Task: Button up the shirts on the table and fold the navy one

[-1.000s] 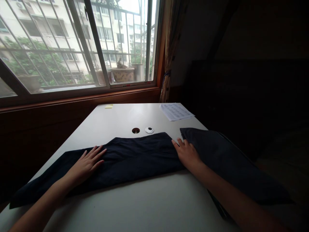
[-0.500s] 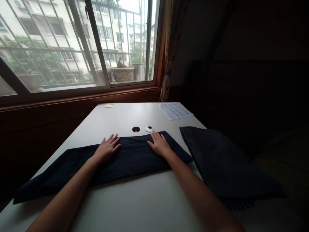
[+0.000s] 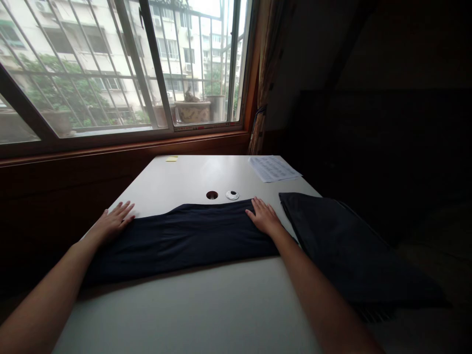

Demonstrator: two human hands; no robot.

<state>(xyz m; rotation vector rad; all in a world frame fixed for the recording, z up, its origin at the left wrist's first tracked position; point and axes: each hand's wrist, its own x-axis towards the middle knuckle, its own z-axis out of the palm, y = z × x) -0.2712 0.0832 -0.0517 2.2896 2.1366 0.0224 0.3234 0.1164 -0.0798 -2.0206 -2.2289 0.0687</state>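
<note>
A folded dark navy cloth garment (image 3: 184,236), long like trousers, lies crosswise on the white table (image 3: 191,305). My left hand (image 3: 113,222) rests flat on its left part near the far edge, fingers spread. Toward the garment's right end, my right hand (image 3: 262,215) presses flat with the fingertips at the far edge. Neither hand grips anything. Faint creases run across the cloth between the hands. My left forearm hides the garment's left end.
Another dark folded cloth (image 3: 346,241) lies at the table's right edge. Beyond the garment are a round hole (image 3: 212,195) and a white ring-shaped cap (image 3: 232,195). Printed sheets (image 3: 275,168) and a yellow sticky note (image 3: 171,159) lie at the back, below a barred window (image 3: 121,73).
My hands have spread apart over the cloth: the left slid far to the left, the right a little to the right. The view has shifted slightly.
</note>
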